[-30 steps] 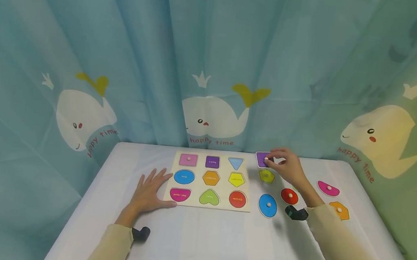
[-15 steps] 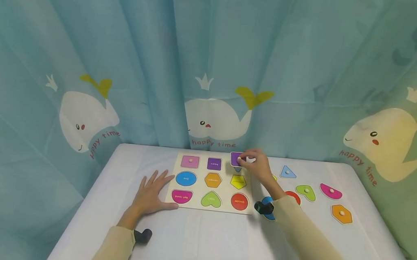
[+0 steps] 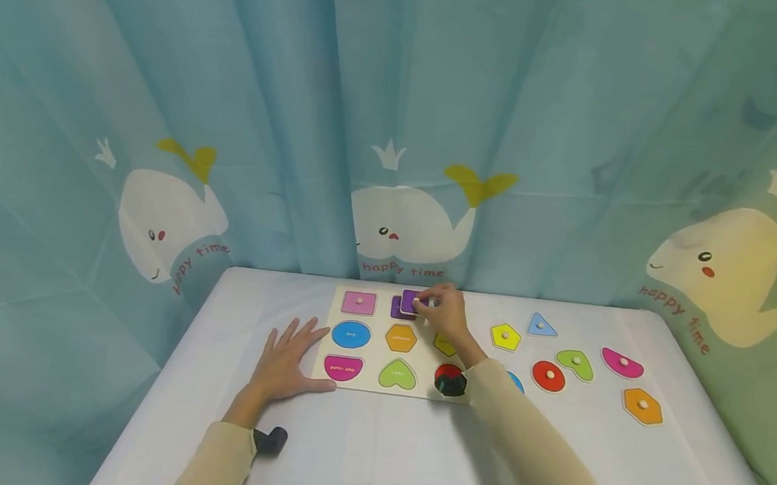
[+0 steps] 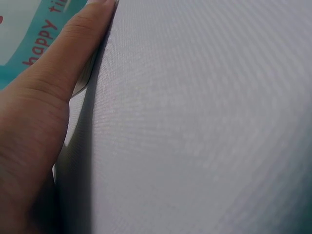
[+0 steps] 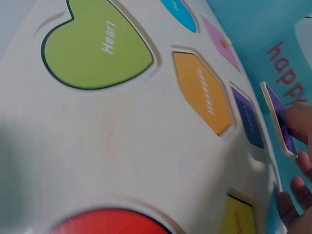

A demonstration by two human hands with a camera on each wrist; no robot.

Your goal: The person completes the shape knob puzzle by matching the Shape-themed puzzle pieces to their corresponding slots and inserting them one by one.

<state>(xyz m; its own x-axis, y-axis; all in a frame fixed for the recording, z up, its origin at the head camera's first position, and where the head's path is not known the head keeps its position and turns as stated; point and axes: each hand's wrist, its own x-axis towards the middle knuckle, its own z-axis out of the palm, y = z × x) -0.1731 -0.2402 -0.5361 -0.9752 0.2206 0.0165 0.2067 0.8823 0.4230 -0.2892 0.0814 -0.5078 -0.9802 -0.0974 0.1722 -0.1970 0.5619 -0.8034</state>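
Observation:
My right hand [image 3: 448, 312] pinches the purple square puzzle piece [image 3: 411, 301] by its small knob. In the head view the piece overlaps the purple square recess of the puzzle board [image 3: 376, 348]. The right wrist view shows the purple square [image 5: 279, 119] raised off the board and tilted, beside its recess [image 5: 248, 117]. A pink piece with a knob [image 3: 359, 303] sits in the board's far left recess. My left hand [image 3: 286, 364] lies with fingers spread at the board's left side, thumb along its near left corner. In the left wrist view only the thumb [image 4: 63, 58] and part of that hand show.
Right of the board lie loose knobbed pieces: a yellow pentagon [image 3: 506, 336], blue triangle [image 3: 542, 325], red circle [image 3: 548, 376], green heart [image 3: 575, 364], magenta half round [image 3: 622, 363] and orange hexagon [image 3: 642, 406]. My right sleeve partly covers a blue oval [image 3: 517, 382]. A curtain [image 3: 425, 123] hangs behind the table.
My right hand has carried the purple square leftward from beyond the board's right edge to over the purple recess. The left hand has stayed at the board's left side.

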